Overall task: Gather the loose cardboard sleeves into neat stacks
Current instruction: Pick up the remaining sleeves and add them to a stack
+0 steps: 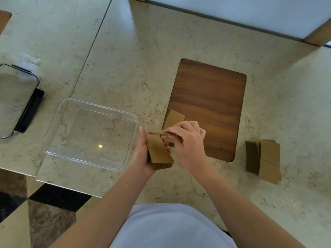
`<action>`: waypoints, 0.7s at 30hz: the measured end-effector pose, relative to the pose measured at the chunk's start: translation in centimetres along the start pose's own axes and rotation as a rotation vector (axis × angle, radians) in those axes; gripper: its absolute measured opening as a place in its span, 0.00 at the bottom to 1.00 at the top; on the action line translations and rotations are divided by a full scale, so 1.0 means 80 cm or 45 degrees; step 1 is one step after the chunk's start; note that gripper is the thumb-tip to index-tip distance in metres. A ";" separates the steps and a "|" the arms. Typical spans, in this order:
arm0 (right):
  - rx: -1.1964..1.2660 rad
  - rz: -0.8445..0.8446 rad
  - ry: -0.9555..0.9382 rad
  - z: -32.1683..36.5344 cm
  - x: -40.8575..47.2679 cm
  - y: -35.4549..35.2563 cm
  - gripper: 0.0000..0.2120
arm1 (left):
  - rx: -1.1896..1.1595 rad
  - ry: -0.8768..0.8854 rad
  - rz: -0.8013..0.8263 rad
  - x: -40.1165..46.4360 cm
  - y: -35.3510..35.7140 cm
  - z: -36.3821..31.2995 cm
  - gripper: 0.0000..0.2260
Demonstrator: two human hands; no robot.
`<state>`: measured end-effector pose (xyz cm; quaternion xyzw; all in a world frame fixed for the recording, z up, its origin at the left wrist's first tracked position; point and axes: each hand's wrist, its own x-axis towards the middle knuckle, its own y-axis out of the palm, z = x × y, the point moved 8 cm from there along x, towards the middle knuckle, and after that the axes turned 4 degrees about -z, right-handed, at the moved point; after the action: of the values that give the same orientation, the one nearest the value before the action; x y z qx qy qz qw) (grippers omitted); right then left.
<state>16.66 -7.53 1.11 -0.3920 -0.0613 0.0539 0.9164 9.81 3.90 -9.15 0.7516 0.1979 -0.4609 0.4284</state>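
My left hand point(143, 154) gripped a stack of cardboard sleeves point(159, 153) above the marble counter point(125, 68); my right hand point(188, 140) pinched one sleeve point(156, 132) atop it, beside the wooden board point(211, 104).

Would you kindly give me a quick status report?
Left hand grips sleeve stack. Right hand adding one. One loose sleeve on board. Nothing obstructing.

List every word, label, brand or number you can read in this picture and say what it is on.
None: no readable text.
Cardboard sleeves in the left hand: plain brown.
Stack on the counter: plain.
Clear container: unmarked.
Wooden board: only wood grain.
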 end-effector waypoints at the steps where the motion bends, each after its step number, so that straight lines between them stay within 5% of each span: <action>1: 0.076 0.006 -0.005 -0.002 -0.003 -0.002 0.12 | -0.014 -0.030 0.030 -0.002 0.001 0.000 0.37; 4: 0.370 0.179 0.136 -0.016 -0.008 0.007 0.21 | 0.077 -0.110 0.167 -0.006 0.007 0.005 0.34; 7: 0.628 0.376 0.308 -0.028 -0.006 0.019 0.26 | 0.220 -0.191 0.307 -0.011 0.013 0.015 0.41; 16: 0.753 1.007 0.339 -0.020 -0.009 0.052 0.26 | 0.302 -0.211 0.396 -0.012 0.020 0.029 0.30; 19: 0.949 0.833 0.616 -0.048 0.011 0.050 0.24 | 0.154 -0.122 0.318 -0.007 0.012 0.017 0.34; 21: 0.482 0.539 0.528 -0.077 0.038 0.039 0.19 | 0.035 -0.088 0.340 -0.005 0.011 0.010 0.28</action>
<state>20.44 -9.35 -5.14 -0.2216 0.2200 0.1723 0.9342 9.83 2.80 -8.59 0.7608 0.0748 -0.4281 0.4821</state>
